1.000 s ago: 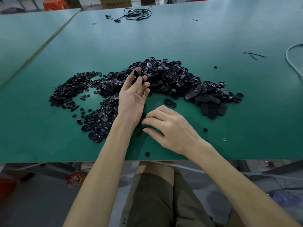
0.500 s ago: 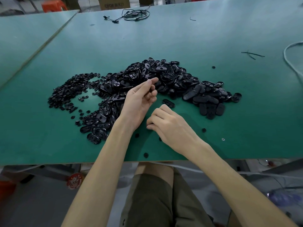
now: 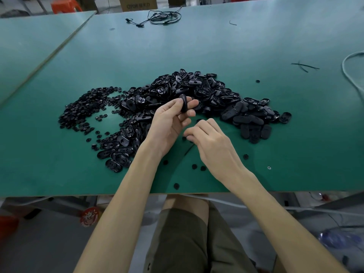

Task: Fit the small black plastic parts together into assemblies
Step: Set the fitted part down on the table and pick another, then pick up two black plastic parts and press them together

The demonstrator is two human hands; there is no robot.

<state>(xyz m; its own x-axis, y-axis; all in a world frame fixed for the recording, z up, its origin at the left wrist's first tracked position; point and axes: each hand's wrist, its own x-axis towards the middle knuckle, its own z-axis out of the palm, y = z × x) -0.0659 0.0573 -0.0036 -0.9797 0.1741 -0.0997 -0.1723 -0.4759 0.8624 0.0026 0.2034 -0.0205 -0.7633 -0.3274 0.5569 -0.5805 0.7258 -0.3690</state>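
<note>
A big heap of black oval plastic shells (image 3: 199,91) lies mid-table, with a spread of small round black parts (image 3: 82,113) to its left and flat oval pieces (image 3: 254,125) at its right end. My left hand (image 3: 169,123) is palm-up just in front of the heap and pinches one black oval shell (image 3: 183,104) between thumb and fingers. My right hand (image 3: 210,142) hovers low beside it, fingers curled down over the table near a small round part (image 3: 184,138); whether it holds anything is hidden.
The green table (image 3: 256,46) has loose round parts (image 3: 198,167) scattered near its front edge. A black cable bundle (image 3: 163,17) lies at the far side, a thin black strip (image 3: 304,66) and a pale cord (image 3: 348,71) at the right. A second table (image 3: 39,36) adjoins at left.
My left hand drew back from the heap with an oval shell and turned it upright between its fingers. My right hand shifted slightly right and closer to the left hand.
</note>
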